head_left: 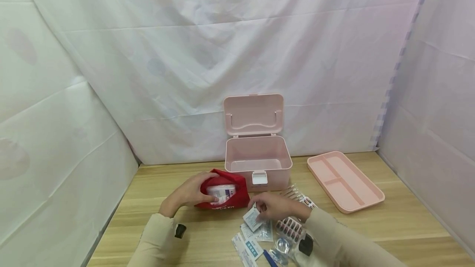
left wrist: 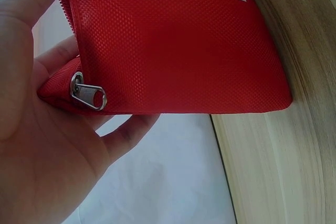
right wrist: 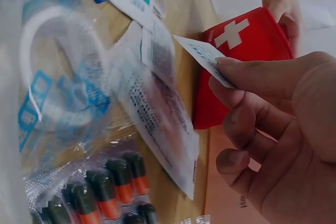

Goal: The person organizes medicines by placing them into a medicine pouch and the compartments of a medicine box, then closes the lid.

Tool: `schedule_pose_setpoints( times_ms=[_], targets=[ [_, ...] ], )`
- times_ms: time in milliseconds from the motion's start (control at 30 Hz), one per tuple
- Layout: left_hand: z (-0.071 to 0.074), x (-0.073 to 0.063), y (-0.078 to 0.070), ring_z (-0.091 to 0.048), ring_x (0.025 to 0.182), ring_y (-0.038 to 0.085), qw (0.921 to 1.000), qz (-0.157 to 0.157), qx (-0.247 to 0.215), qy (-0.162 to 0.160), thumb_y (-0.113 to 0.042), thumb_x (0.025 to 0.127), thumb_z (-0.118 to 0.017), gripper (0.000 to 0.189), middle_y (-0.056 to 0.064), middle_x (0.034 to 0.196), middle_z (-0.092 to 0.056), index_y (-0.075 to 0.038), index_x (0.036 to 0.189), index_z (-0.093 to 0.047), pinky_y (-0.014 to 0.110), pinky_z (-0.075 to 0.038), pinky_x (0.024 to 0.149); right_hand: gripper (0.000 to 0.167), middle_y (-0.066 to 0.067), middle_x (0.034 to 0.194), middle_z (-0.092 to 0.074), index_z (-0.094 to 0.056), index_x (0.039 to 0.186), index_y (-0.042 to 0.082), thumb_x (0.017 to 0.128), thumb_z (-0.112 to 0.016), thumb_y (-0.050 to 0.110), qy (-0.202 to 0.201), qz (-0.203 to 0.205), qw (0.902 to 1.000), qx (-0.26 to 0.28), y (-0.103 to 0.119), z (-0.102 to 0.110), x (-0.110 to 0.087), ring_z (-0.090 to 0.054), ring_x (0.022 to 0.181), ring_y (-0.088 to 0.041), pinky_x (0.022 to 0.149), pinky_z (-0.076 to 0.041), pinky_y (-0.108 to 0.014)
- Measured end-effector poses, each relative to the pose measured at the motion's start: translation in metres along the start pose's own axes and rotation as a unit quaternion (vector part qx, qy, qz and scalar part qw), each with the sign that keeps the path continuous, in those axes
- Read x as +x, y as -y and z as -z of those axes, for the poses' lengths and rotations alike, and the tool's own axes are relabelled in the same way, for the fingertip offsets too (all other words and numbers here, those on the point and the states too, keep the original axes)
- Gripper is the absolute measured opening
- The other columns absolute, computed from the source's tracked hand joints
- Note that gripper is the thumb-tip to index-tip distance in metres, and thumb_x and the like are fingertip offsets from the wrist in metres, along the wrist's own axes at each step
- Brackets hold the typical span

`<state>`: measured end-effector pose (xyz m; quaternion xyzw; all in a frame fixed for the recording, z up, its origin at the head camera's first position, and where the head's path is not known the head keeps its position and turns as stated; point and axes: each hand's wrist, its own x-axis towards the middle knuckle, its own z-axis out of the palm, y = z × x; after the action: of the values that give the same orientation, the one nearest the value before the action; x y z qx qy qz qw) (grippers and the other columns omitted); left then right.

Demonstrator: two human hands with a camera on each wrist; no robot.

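My left hand [head_left: 191, 190] grips the red first aid pouch [head_left: 242, 188] by its left side, thumb at the unzipped mouth and fingers behind. White packages [head_left: 224, 193] show inside the mouth. In the left wrist view, a metal zipper pull [left wrist: 89, 94] hangs at the corner of the pouch beside the palm. Between thumb and index finger, my right hand [head_left: 277, 206] pinches a small white sachet [right wrist: 202, 55] with printed text. The sachet is just right of the pouch, above other flat packets [right wrist: 157, 114] on the table.
Behind the pouch stands a pink box [head_left: 274, 176], lid [head_left: 254, 114] raised. A pink divided tray [head_left: 335, 180] lies at right. Nearer me are capsule blister packs [head_left: 290, 228], a bagged tape roll [head_left: 283, 245], a white box [head_left: 243, 250] and a blue stick-like item [head_left: 269, 258].
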<state>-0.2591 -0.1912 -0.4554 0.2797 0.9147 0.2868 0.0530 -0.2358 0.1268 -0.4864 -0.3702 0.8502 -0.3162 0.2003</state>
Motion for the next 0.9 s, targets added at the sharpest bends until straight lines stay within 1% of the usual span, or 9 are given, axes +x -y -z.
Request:
schedule_pose_setpoints(
  times_ms=[133,300,467,533,633,700,767,800,900],
  targets=[
    [0.001,0.0,-0.001,-0.057,0.112,0.024,1.0,0.0,0.0,0.0,-0.033,0.076,-0.085,0.069,0.005,0.126,-0.062,-0.013,0.135,-0.056,0.049,-0.049,0.098,0.032,0.013,0.08,-0.053,-0.068,0.119,0.018,0.088,-0.072,0.011,0.001,0.015,0.9999,-0.005,0.007,0.005,-0.003,-0.049,0.075,-0.001,0.068,-0.046,-0.019],
    [0.001,-0.001,-0.001,-0.057,0.112,0.024,1.0,-0.003,-0.001,-0.001,-0.033,0.075,-0.085,0.069,0.006,0.125,-0.062,-0.012,0.135,-0.056,0.049,-0.049,0.097,0.032,0.013,0.077,-0.052,-0.067,0.118,0.022,0.089,-0.072,0.01,-0.009,0.047,0.9988,-0.009,0.021,0.011,-0.004,-0.047,0.07,0.001,0.065,-0.046,-0.018],
    [0.001,-0.001,-0.002,-0.058,0.111,0.024,1.0,0.0,-0.004,-0.002,-0.033,0.075,-0.086,0.07,0.006,0.125,-0.063,-0.012,0.134,-0.056,0.05,-0.05,0.097,0.032,0.013,0.08,-0.055,-0.067,0.118,0.021,0.089,-0.072,0.009,-0.023,0.059,0.998,0.003,0.035,0.018,-0.004,-0.05,0.072,0.0,0.067,-0.049,-0.019],
    [0.001,0.0,-0.003,-0.058,0.111,0.025,1.0,-0.002,-0.004,-0.003,-0.032,0.075,-0.086,0.069,0.006,0.125,-0.063,-0.011,0.134,-0.056,0.05,-0.05,0.097,0.033,0.013,0.081,-0.056,-0.067,0.118,0.019,0.088,-0.072,0.008,-0.029,0.065,0.9974,0.007,0.04,0.021,-0.003,-0.051,0.073,0.0,0.068,-0.05,-0.019],
    [0.002,0.0,-0.003,-0.058,0.112,0.025,1.0,-0.002,-0.002,-0.003,-0.033,0.075,-0.086,0.07,0.007,0.126,-0.063,-0.011,0.135,-0.056,0.05,-0.05,0.097,0.032,0.013,0.081,-0.056,-0.067,0.118,0.02,0.089,-0.073,0.008,-0.046,0.075,0.9961,0.0,0.046,0.025,0.0,-0.052,0.072,0.0,0.068,-0.051,-0.02],
    [0.002,0.0,-0.003,-0.058,0.113,0.026,1.0,-0.002,0.0,-0.003,-0.033,0.075,-0.086,0.07,0.007,0.126,-0.062,-0.011,0.135,-0.056,0.05,-0.05,0.098,0.032,0.011,0.081,-0.057,-0.066,0.119,0.018,0.089,-0.073,0.008,-0.063,0.086,0.9943,-0.005,0.049,0.028,0.002,-0.054,0.072,0.0,0.069,-0.052,-0.02],
    [0.002,0.0,-0.003,-0.058,0.113,0.028,1.0,-0.001,0.003,-0.002,-0.033,0.075,-0.086,0.071,0.008,0.127,-0.062,-0.011,0.135,-0.056,0.051,-0.049,0.098,0.031,0.009,0.084,-0.061,-0.066,0.119,0.016,0.089,-0.072,0.008,-0.079,0.099,0.992,-0.004,0.052,0.03,0.006,-0.057,0.074,-0.001,0.07,-0.053,-0.021],
    [0.002,0.0,-0.002,-0.058,0.113,0.028,1.0,0.001,0.005,-0.002,-0.033,0.074,-0.086,0.071,0.008,0.127,-0.062,-0.011,0.135,-0.056,0.052,-0.049,0.098,0.03,0.008,0.083,-0.062,-0.065,0.119,0.014,0.09,-0.071,0.007,-0.084,0.103,0.9912,0.001,0.053,0.031,0.008,-0.059,0.073,-0.003,0.069,-0.054,-0.021],
    [0.001,-0.001,-0.002,-0.057,0.114,0.027,1.0,0.007,0.004,-0.003,-0.035,0.074,-0.086,0.072,0.007,0.127,-0.062,-0.012,0.135,-0.056,0.052,-0.049,0.099,0.028,0.007,0.082,-0.063,-0.066,0.118,0.014,0.091,-0.07,0.007,-0.095,0.106,0.9898,0.001,0.058,0.035,0.014,-0.058,0.07,-0.003,0.065,-0.052,-0.02]
  ],
)
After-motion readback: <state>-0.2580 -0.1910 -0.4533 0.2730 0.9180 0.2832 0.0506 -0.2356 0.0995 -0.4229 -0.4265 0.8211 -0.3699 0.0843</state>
